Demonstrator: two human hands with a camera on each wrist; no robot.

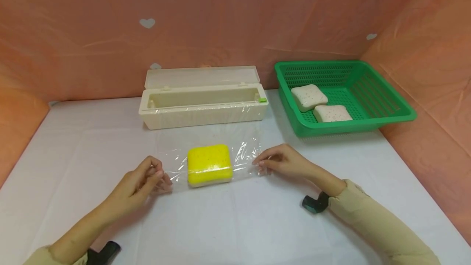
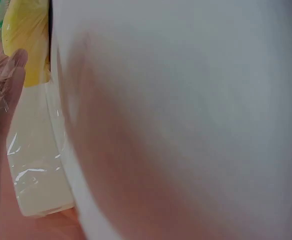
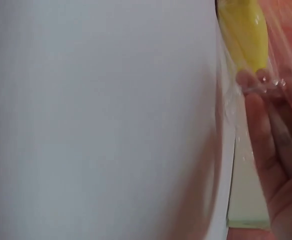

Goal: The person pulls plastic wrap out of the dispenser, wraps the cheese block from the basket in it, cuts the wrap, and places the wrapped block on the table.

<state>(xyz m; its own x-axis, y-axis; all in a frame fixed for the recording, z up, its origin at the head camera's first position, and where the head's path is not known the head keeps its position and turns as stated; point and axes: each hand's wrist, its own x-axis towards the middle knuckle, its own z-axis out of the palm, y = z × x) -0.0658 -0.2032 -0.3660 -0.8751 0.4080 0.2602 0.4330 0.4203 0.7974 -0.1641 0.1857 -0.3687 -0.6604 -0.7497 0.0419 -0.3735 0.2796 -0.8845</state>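
Observation:
A sheet of clear plastic wrap point(image 1: 243, 154) runs from the front of a long cream dispenser box point(image 1: 206, 114) toward both hands. Within its span is a yellow sponge point(image 1: 209, 162) with a pale underside, and a shiny line of film crosses its face. On the sponge's left, my left hand point(image 1: 141, 185) pinches a near corner of the wrap. The opposite corner is pinched between thumb and fingers of my right hand point(image 1: 285, 160). From the right wrist view, gathered film shows at the right hand's point(image 3: 281, 150) fingertips. The left wrist view catches only part of the left hand point(image 2: 3, 115).
The dispenser's lid point(image 1: 202, 77) stands raised at the back, and a small green piece point(image 1: 262, 100) sits on its right end. At the back right, a green basket point(image 1: 349, 126) contains two pale speckled sponges point(image 1: 309, 96). A pink curtain point(image 1: 220, 19) borders the white tabletop point(image 1: 235, 228).

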